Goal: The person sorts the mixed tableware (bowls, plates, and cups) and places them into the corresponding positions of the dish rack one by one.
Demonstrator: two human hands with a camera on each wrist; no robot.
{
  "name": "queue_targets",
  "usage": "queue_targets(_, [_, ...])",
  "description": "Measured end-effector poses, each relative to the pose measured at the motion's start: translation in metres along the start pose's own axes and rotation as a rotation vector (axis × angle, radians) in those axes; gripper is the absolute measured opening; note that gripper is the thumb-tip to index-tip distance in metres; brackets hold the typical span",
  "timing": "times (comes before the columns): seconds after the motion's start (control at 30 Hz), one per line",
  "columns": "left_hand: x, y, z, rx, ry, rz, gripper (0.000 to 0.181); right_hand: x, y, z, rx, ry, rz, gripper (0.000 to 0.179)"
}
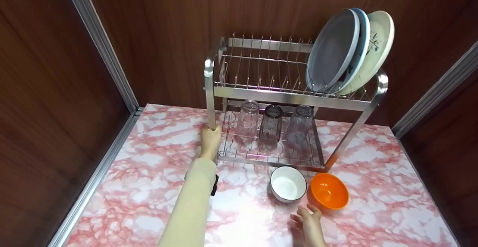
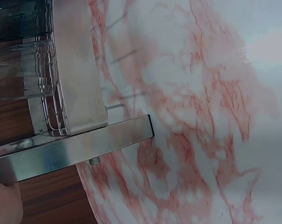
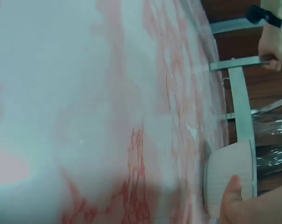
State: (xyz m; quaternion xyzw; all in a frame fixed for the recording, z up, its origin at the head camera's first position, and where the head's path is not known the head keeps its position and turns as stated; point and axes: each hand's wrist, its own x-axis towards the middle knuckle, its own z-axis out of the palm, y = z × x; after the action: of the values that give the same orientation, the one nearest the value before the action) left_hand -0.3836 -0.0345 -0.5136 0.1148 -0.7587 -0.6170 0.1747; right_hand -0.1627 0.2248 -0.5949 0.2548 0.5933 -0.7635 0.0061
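Note:
My left hand (image 1: 211, 142) grips the left upright of a two-tier metal dish rack (image 1: 291, 97). In the left wrist view, part of that hand (image 2: 5, 203) wraps the metal leg (image 2: 71, 151). My right hand (image 1: 312, 224) is low in the head view with fingers apart, holding nothing. Its fingertips are close to an orange bowl (image 1: 329, 191) and a white bowl (image 1: 287, 183) with a dark rim; whether they touch the orange one I cannot tell. Both bowls sit upright in front of the rack. The right wrist view shows the white bowl (image 3: 229, 175) beyond my thumb (image 3: 232, 191).
Three plates, including a grey one (image 1: 332, 53) and a cream one (image 1: 379, 49), lean at the upper tier's right end. Three upturned glasses, one of them dark (image 1: 271, 124), stand on the lower tier. Brown wood panels (image 1: 168, 34) enclose the pink-marbled table (image 1: 149, 187).

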Motion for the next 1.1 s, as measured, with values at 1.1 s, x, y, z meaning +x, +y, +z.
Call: queue_targets(1.1, [0.0, -0.003, 0.001, 0.002, -0.005, -0.001, 0.036, 0.013, -0.016, 0.025, 0.076, -0.087, 0.063, 0.056])
